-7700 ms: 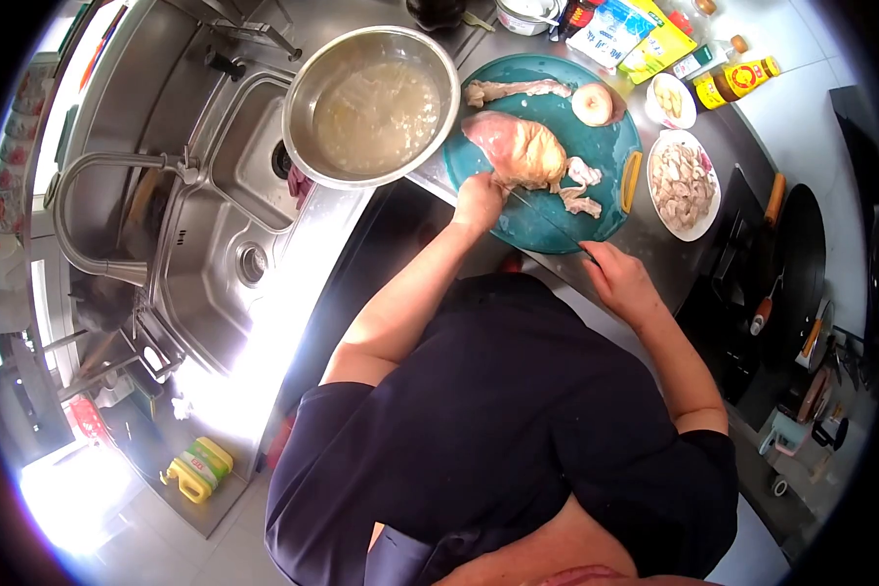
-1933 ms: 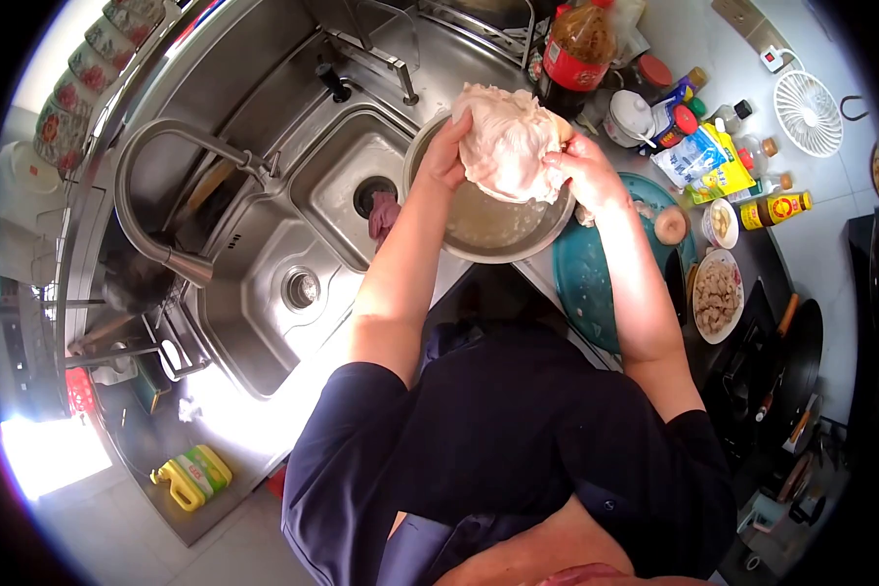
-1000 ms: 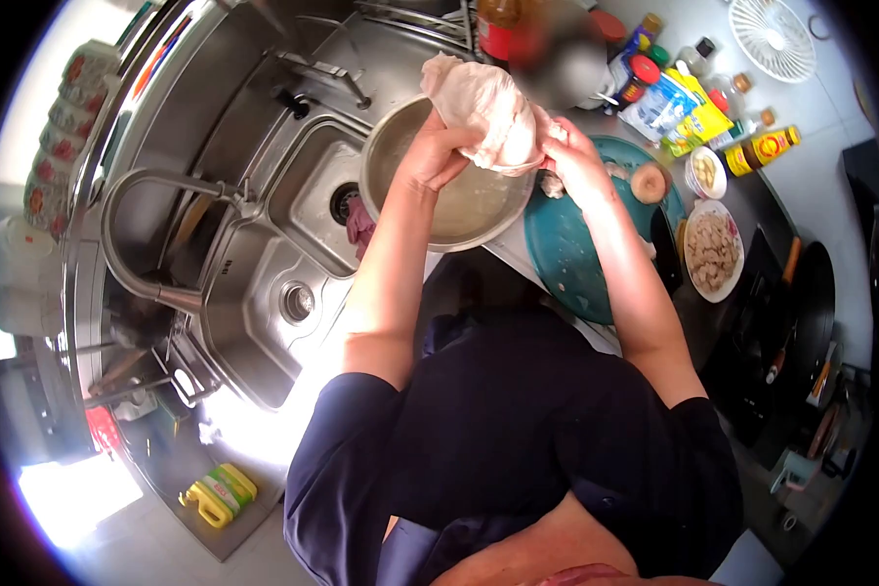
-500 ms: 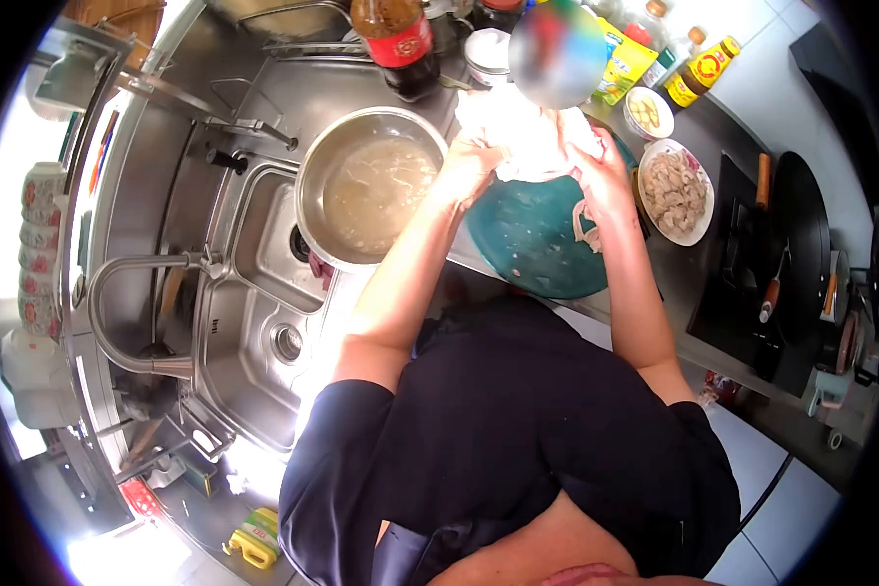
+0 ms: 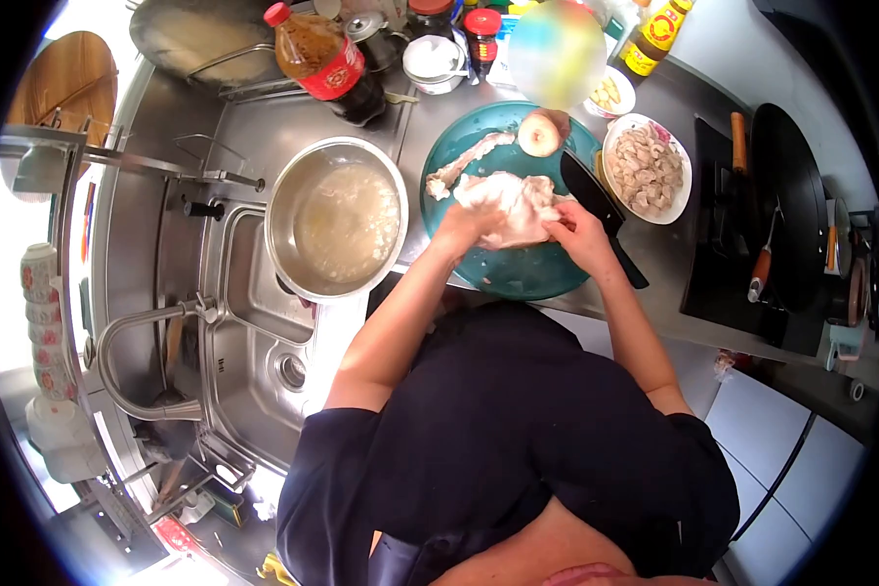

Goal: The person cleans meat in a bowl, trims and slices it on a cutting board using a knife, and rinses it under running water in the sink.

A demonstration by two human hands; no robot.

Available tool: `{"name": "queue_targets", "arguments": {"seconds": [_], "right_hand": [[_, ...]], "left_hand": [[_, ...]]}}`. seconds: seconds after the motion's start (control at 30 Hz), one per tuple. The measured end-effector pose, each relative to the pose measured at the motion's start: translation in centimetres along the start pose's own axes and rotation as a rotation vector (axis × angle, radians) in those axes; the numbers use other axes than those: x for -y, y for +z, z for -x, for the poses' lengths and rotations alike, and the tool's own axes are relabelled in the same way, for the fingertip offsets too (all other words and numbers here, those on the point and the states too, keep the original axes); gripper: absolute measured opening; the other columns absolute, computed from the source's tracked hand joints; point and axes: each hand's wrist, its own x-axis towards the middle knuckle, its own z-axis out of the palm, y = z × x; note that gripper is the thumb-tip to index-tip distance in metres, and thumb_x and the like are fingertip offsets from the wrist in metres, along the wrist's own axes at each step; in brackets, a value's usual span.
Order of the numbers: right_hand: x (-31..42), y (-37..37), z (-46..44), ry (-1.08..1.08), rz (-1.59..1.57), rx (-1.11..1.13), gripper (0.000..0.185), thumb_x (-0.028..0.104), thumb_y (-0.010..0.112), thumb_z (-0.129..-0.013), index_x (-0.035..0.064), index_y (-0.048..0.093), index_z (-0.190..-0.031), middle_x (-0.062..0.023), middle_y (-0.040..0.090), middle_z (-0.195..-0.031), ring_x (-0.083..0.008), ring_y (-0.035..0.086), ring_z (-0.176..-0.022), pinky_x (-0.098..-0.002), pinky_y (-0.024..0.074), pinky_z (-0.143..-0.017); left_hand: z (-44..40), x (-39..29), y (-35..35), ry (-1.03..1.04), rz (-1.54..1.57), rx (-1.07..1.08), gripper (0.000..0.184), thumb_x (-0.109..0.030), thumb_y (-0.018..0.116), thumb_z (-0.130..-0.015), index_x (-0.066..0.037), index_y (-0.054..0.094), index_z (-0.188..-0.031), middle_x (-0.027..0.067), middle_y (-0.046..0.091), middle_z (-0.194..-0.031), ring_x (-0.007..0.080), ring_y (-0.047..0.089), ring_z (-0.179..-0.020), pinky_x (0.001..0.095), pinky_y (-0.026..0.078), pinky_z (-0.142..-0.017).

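A pale piece of raw meat (image 5: pixel 510 207) lies loosely bunched over the green round cutting board (image 5: pixel 527 283). My right hand (image 5: pixel 580 237) pinches its right edge between thumb and fingers. At its left side is my left hand (image 5: pixel 465 227), closed on the meat, the fingertips partly blurred and hidden. Behind it on the board are a long meaty bone (image 5: pixel 479 156) and a round pale chunk with a reddish-brown side (image 5: pixel 542 133), whose kind I cannot make out. A black knife (image 5: pixel 591 190) rests along the board's right edge, its handle toward me.
Left of the board stands a steel basin (image 5: pixel 281 239) of cloudy water, beside the sink (image 5: pixel 254 381). A bowl of cut meat (image 5: pixel 648 168) and a small bowl of pale slices (image 5: pixel 612 93) stand right. Beyond are a wok (image 5: pixel 786 186), a cola bottle (image 5: pixel 327 68) and jars.
Both hands have come down toward me with the meat, from above the board's far side to its middle. The bone, the round chunk and the knife now show. My view has shifted slightly.
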Motion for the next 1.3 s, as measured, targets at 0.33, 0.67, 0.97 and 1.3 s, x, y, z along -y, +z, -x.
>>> {"name": "queue_targets", "arguments": {"seconds": [0.33, 0.67, 0.97, 1.3], "right_hand": [[4.1, -0.5, -11.5, -0.602, 0.863, -0.242, 0.046, 0.003, 0.066, -0.072, 0.0142, 0.055, -0.116, -0.0118, 0.056, -0.118, -0.0323, 0.055, -0.109, -0.0386, 0.0474, -0.091], [3.5, -3.1, -14.5, -0.523, 0.146, -0.174, 0.036, 0.003, 0.061, -0.081, 0.0079, 0.06, -0.117, -0.0061, 0.066, -0.105, -0.0172, 0.064, -0.094, -0.0283, 0.0504, -0.082], [8.6, -2.8, -8.4, -0.013, -0.562, 0.013, 0.03, 0.019, 0.051, -0.097, 0.0024, 0.053, -0.122, -0.004, 0.062, -0.103, -0.0114, 0.062, -0.088, -0.0246, 0.0528, -0.072], [1.2, -5.2, -10.3, -0.22, 0.228, 0.053, 0.035, 0.022, 0.063, -0.089, 0.004, 0.057, -0.119, -0.0063, 0.063, -0.093, -0.0163, 0.06, -0.077, -0.0299, 0.0499, -0.069]], "left_hand": [[0.0, -1.2, -0.8, 0.223, -0.237, -0.262, 0.048, -0.003, 0.061, -0.08, 0.004, 0.04, -0.123, 0.0167, 0.06, -0.109, 0.0218, 0.065, -0.088, 0.0301, 0.058, -0.062], [2.6, -3.4, 0.3, 0.552, -0.932, -0.512, 0.038, -0.01, 0.062, -0.078, -0.001, 0.054, -0.114, 0.0185, 0.057, -0.114, 0.0369, 0.051, -0.109, 0.0435, 0.044, -0.092], [-0.7, -6.0, 3.0, 0.775, -0.727, -0.333, 0.036, -0.015, 0.069, -0.081, -0.003, 0.058, -0.113, 0.0142, 0.061, -0.109, 0.0251, 0.063, -0.096, 0.033, 0.051, -0.081], [5.1, -6.3, -2.0, 0.748, -0.928, -0.654, 0.031, -0.013, 0.068, -0.081, -0.004, 0.06, -0.11, 0.0163, 0.06, -0.107, 0.0327, 0.059, -0.1, 0.0379, 0.049, -0.086]]}}
